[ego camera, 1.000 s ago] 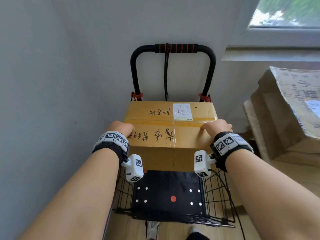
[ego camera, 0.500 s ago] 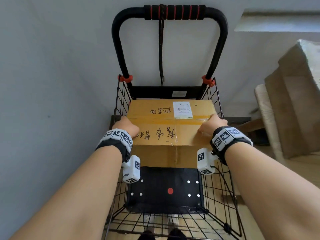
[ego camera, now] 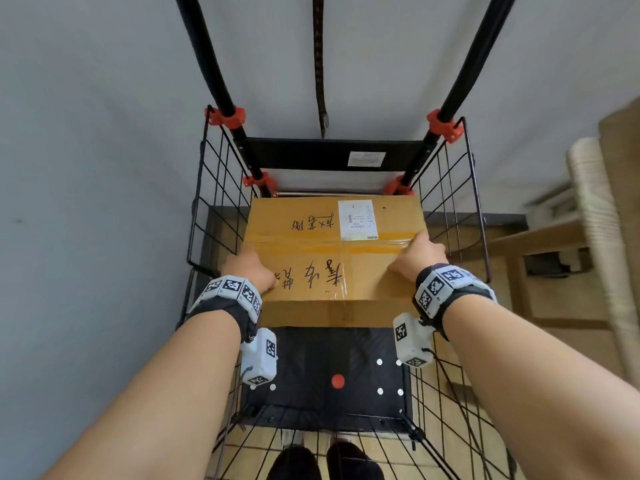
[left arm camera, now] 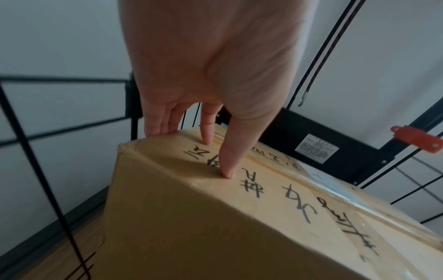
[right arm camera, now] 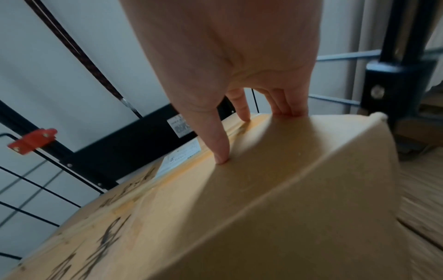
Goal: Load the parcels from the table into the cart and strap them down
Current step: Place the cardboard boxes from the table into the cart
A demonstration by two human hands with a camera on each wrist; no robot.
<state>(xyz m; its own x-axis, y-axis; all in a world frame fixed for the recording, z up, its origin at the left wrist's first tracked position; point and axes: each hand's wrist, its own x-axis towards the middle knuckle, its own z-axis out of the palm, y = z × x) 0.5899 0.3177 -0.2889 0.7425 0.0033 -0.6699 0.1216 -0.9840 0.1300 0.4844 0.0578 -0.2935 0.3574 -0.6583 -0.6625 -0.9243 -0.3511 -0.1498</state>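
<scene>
Parcel (ego camera: 332, 258) sits low inside the cart (ego camera: 474, 202), against its back frame, gripped at both side edges by the left hand (ego camera: 251, 268) and right hand (ego camera: 419, 254), thumbs on top and fingers curled down the sides, probably to place it level.

Plain grey-white wall (ego camera: 104, 133), dark skirting board (ego camera: 485, 220), light wooden floor (ego camera: 571, 358), wooden furniture (ego camera: 540, 237) at right

One parcel (ego camera: 334, 251), one cart (ego camera: 474, 202), one strap (ego camera: 319, 64), two hands (ego camera: 252, 268)
</scene>
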